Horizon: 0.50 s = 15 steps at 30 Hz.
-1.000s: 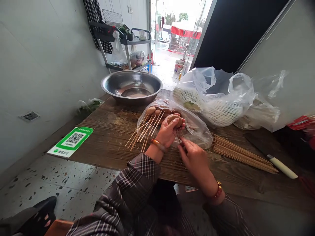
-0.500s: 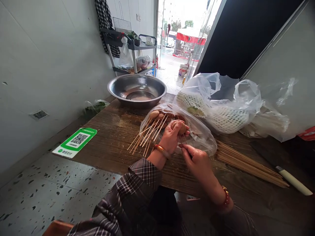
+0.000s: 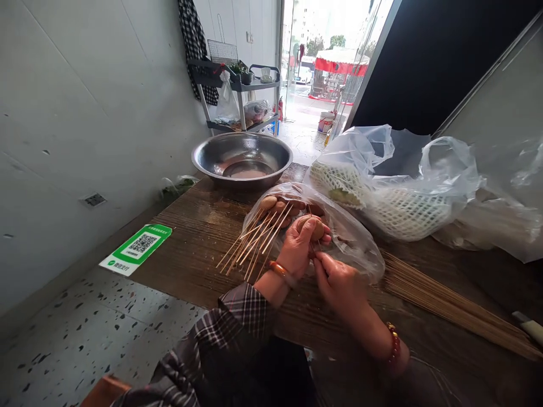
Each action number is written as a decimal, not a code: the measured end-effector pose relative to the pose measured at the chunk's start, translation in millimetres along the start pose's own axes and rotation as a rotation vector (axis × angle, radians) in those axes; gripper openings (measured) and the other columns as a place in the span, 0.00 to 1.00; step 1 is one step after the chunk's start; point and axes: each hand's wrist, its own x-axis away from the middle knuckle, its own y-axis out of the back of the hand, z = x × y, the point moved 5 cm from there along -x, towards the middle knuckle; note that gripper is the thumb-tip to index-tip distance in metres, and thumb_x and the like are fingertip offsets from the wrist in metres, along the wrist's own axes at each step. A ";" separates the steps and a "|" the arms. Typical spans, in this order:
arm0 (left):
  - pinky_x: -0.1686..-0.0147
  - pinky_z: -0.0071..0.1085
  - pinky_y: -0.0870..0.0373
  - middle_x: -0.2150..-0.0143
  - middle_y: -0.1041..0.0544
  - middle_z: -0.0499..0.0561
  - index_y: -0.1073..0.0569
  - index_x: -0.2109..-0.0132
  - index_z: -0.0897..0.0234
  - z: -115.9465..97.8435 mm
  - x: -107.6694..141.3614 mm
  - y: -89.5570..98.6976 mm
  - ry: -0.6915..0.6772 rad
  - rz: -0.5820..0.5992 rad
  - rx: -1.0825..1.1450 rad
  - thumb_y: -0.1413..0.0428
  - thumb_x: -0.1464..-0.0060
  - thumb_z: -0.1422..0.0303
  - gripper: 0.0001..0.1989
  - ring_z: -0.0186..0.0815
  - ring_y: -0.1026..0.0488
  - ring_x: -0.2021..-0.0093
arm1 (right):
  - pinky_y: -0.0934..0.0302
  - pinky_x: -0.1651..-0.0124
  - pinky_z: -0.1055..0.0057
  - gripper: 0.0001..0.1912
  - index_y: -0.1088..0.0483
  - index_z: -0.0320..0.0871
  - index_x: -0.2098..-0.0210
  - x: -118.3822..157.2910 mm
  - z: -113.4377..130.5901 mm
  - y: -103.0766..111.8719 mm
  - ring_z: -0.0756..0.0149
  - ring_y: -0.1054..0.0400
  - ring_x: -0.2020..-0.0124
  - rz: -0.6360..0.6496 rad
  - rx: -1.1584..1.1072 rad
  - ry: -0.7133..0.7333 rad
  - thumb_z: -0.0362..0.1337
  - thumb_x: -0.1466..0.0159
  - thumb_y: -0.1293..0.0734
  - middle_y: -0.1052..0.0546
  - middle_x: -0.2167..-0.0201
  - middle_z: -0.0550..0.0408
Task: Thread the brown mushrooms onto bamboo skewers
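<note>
My left hand is closed around a brown rounded food piece, whose exact kind I cannot make out. A thin wooden skewer runs into that piece, with a tip showing above it. My right hand pinches the skewer's lower part just below my left hand. Under and behind the hands, a clear plastic bag lies spread on the table. Several similar brown pieces rest on it, with skewers in them pointing toward me.
A steel basin stands on the wooden table behind the bag. Loose skewers lie at right, near a knife handle. White plastic bags with netted produce sit at the back right. A green QR card lies at the left edge.
The skewer tip now sticks out farther above the food piece, and my right hand is closer beneath it. The whole view has shifted slightly.
</note>
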 end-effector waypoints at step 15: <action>0.66 0.31 0.29 0.66 0.21 0.51 0.27 0.58 0.65 10.0 2.2 -4.9 0.050 -0.026 -0.036 0.32 0.51 0.53 0.22 0.33 0.25 0.70 | 0.42 0.71 0.67 0.18 0.24 0.41 0.61 -7.9 -8.9 -3.9 0.59 0.25 0.73 -0.018 -0.102 -0.064 0.37 0.27 0.44 0.19 0.72 0.47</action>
